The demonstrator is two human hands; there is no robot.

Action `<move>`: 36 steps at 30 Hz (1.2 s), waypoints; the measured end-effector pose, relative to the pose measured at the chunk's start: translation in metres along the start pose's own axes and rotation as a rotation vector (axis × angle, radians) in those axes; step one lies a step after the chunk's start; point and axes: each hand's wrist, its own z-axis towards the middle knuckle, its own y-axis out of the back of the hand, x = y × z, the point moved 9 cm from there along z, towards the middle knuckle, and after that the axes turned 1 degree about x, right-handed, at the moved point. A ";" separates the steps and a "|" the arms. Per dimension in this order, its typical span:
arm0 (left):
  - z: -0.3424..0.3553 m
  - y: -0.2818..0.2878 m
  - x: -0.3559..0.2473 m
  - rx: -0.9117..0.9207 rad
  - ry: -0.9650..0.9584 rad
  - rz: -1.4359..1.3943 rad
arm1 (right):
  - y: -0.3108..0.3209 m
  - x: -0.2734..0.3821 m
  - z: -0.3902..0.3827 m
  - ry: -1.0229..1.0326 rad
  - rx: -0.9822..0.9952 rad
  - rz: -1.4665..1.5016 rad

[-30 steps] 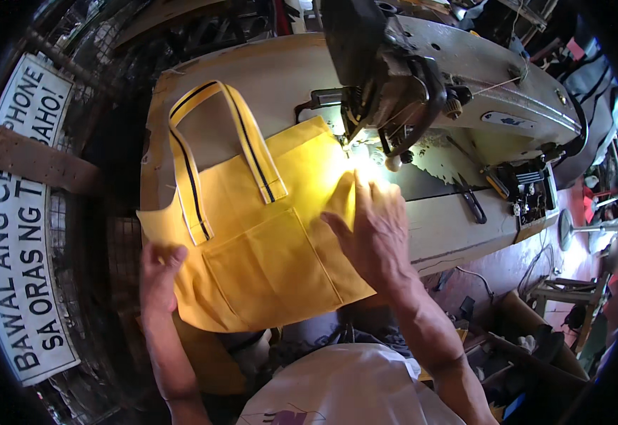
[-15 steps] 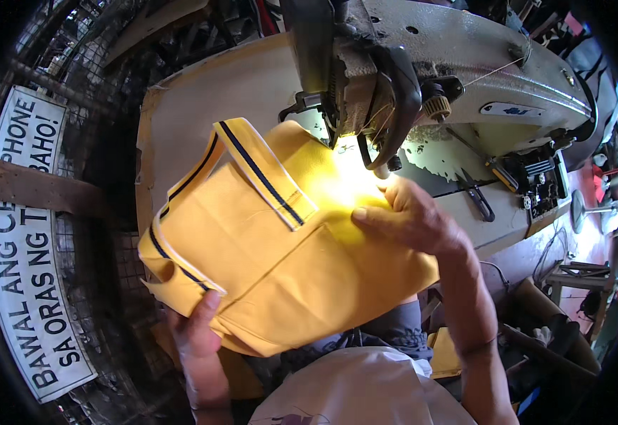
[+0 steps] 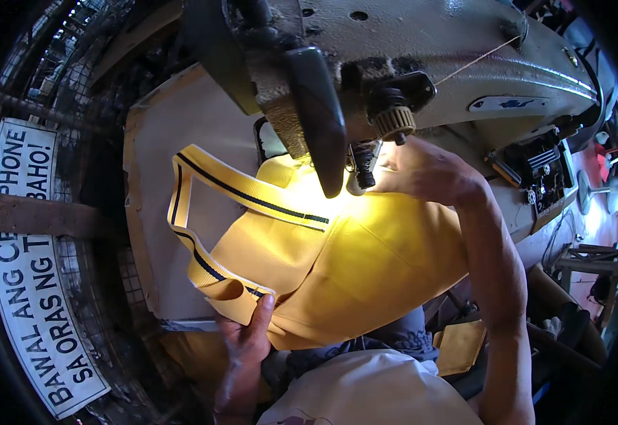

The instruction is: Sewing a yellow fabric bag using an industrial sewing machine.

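A yellow fabric piece lies sloping from the sewing machine's lit needle area down toward my lap. Along its left side loops a yellow band with a dark stripe and white edges. My left hand grips the cloth at its near left edge, thumb on top by the end of the band. My right hand is bent at the wrist beside the presser part of the sewing machine. Its fingertips are hidden behind the machine parts and washed out by the lamp glare.
A pale worktable spreads beneath the machine head. An open tray with small metal parts sits at the right. Further yellow cloth lies by my right forearm. A wire mesh wall with a white sign stands at the left.
My right hand has risen from the cloth to beside the presser part. My left hand has shifted right with the cloth, and the striped band now loops more open. The machine looms closer in view.
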 end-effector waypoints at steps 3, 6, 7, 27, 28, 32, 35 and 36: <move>0.000 -0.004 0.000 0.032 0.002 0.032 | 0.005 0.007 0.004 0.034 -0.144 -0.114; -0.001 -0.005 -0.001 0.039 -0.017 0.076 | 0.015 -0.005 0.002 -0.031 -0.329 0.327; -0.001 -0.004 0.000 0.026 -0.015 0.112 | 0.016 -0.004 0.002 0.028 -0.308 0.493; -0.012 0.004 0.015 0.110 -0.157 0.307 | 0.024 -0.020 0.002 -0.054 -0.276 0.298; -0.013 0.006 0.016 0.116 -0.175 0.335 | 0.023 -0.022 0.003 -0.071 -0.262 0.303; -0.015 0.009 0.021 0.111 -0.165 0.290 | 0.017 -0.029 0.006 -0.085 -0.172 0.440; -0.014 0.007 0.020 0.088 -0.176 0.253 | 0.013 -0.033 0.011 -0.053 -0.183 0.524; -0.014 0.005 0.018 0.090 -0.177 0.251 | 0.011 -0.035 0.012 -0.041 -0.186 0.590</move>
